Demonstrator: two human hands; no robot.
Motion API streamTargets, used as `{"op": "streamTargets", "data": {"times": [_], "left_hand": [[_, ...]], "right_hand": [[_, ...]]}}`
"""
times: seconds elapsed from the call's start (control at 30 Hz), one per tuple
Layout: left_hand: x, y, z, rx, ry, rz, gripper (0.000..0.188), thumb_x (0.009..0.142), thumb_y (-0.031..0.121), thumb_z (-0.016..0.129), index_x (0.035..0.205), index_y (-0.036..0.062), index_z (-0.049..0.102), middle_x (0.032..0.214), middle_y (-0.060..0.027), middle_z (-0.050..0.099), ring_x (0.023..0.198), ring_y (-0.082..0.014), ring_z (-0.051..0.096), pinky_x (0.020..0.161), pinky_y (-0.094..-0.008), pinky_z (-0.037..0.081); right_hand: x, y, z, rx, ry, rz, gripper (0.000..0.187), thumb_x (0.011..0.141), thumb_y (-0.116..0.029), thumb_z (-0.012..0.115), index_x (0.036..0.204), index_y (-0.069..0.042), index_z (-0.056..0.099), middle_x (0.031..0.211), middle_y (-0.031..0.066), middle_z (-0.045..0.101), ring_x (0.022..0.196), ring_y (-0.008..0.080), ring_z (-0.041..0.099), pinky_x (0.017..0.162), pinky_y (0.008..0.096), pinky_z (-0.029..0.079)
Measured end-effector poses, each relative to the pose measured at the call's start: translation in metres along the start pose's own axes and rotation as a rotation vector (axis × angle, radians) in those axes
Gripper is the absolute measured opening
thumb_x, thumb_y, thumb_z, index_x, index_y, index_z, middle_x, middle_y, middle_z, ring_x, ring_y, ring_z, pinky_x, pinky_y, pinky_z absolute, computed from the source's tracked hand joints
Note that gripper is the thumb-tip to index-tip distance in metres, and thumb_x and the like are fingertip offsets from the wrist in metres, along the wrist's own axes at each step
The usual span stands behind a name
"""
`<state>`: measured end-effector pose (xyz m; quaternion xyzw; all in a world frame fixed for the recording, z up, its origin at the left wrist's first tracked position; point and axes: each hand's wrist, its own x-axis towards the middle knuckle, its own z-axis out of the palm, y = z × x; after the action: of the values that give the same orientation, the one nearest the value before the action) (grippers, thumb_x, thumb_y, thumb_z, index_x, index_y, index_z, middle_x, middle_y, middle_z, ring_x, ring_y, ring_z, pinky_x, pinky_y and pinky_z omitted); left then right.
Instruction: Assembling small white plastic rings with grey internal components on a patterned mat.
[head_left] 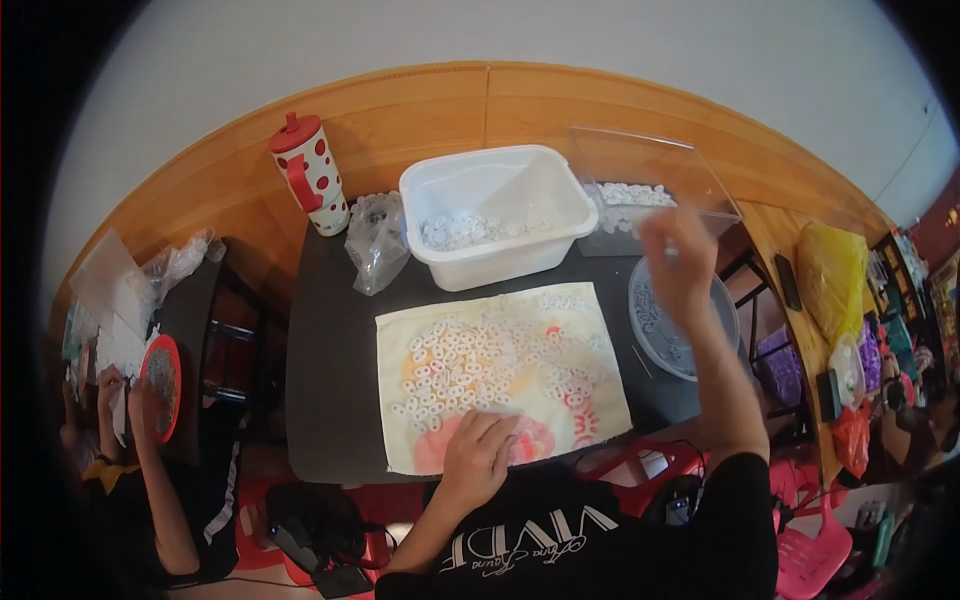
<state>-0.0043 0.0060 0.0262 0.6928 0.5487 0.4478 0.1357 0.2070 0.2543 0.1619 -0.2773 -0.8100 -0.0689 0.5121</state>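
Many small white ring-like pieces [455, 365] with holes lie spread over a pale yellow cloth [395, 335] printed in pink. At the cloth's front edge rests my left hand [478, 458], its fingers bent and drawn together; whatever they hold is hidden. My right hand [680, 262] is raised at the right, blurred by motion, above a round clear tub [700, 350] of small grey-looking pieces. Just left of that hand, a clear plastic box [655, 165] holds rows of white pieces. A white basin [500, 265] behind the cloth contains more small pale pieces.
A spotted tumbler with a red lid [315, 165] and a clear plastic bag [378, 240] stand at the back left. A thin stick [642, 362] lies beside the tub. At the far left another person's hands [145, 405] work by a red tray [163, 375]. A yellow bag [830, 275] sits at right.
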Motion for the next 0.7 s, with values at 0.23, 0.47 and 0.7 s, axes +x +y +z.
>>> {"op": "streamTargets", "data": {"times": [0.23, 0.47, 0.7], "left_hand": [[-0.002, -0.003, 0.004, -0.007, 0.044, 0.026, 0.025, 0.081, -0.001, 0.069, 0.107, -0.0019, 0.067, 0.098, -0.0148, 0.064, 0.088, -0.0351, 0.060, 0.074, -0.0420, 0.050], [-0.001, 0.000, 0.000, -0.012, 0.003, 0.026, 0.028, 0.078, -0.002, 0.072, 0.106, -0.0025, 0.069, 0.094, -0.0151, 0.063, 0.086, -0.0350, 0.060, 0.073, -0.0418, 0.051], [0.001, 0.001, 0.002, -0.007, 0.006, 0.008, 0.027, 0.079, -0.002, 0.072, 0.106, -0.0027, 0.069, 0.094, -0.0156, 0.063, 0.088, -0.0346, 0.061, 0.074, -0.0420, 0.051]], "right_hand": [[-0.008, 0.021, -0.002, 0.158, -0.032, 0.341, 0.003, 0.090, 0.001, 0.067, 0.088, 0.001, 0.066, 0.074, 0.0056, 0.063, 0.069, 0.0103, 0.057, 0.063, 0.0270, 0.045], [-0.097, -0.073, 0.033, 0.419, -0.689, 0.001, 0.018, 0.079, 0.003, 0.072, 0.096, -0.001, 0.068, 0.096, 0.0145, 0.064, 0.089, 0.0337, 0.063, 0.075, 0.0398, 0.052], [-0.104, -0.086, 0.070, 0.191, -0.748, -0.141, 0.018, 0.076, -0.002, 0.073, 0.093, -0.003, 0.068, 0.089, 0.0126, 0.059, 0.086, 0.0329, 0.061, 0.076, 0.0409, 0.050]]}}
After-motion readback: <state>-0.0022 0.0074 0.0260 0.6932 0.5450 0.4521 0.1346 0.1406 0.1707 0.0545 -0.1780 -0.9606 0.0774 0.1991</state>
